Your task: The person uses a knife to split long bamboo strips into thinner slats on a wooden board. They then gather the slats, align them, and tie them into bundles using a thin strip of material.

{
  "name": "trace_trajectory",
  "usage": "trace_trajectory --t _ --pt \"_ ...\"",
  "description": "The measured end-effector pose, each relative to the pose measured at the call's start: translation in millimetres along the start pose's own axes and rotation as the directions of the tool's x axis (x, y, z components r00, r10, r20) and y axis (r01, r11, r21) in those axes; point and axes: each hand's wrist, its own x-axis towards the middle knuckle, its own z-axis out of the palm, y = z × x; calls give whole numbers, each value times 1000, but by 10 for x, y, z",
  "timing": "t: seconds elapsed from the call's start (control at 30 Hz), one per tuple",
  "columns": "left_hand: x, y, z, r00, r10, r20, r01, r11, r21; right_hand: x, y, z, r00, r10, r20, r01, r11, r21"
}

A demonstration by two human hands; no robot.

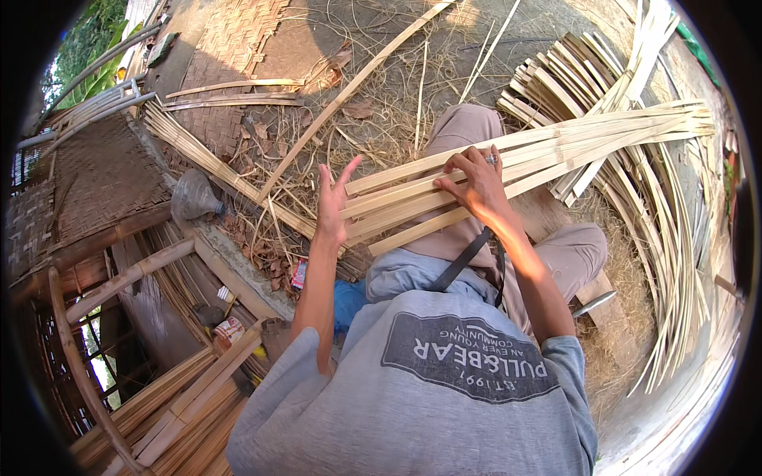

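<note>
A fan of long, pale bamboo strips (556, 151) lies across my lap, its left ends spread apart and its right ends bunched together. Around the middle of the fan my right hand (479, 181) grips the strips from above, thumb and fingers bent over them. A ring shows on one of its fingers. My left hand (333, 205) is upright at the left ends, fingers stretched apart and palm against or very near the strip tips; exact contact is hard to make out.
Bundled strips (556, 83) and a curved heap of longer ones (663, 262) lie at the right. A knife-like blade (595, 304) points out beside my right knee. Leftward are a plastic jug (194, 196), a blue bag (347, 303) and a bamboo frame (131, 278). Shavings (381, 103) litter the ground ahead.
</note>
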Motion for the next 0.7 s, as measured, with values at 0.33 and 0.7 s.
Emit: trace_trajectory --t 0.33,0.7 --pt "-143 -88 -195 987 30 -157 -18 997 77 415 141 83 992 -113 -57 113 994 -7" --pt "178 -433 181 982 68 -176 -108 968 -226 55 -86 48 961 -124 -249 128 992 3"
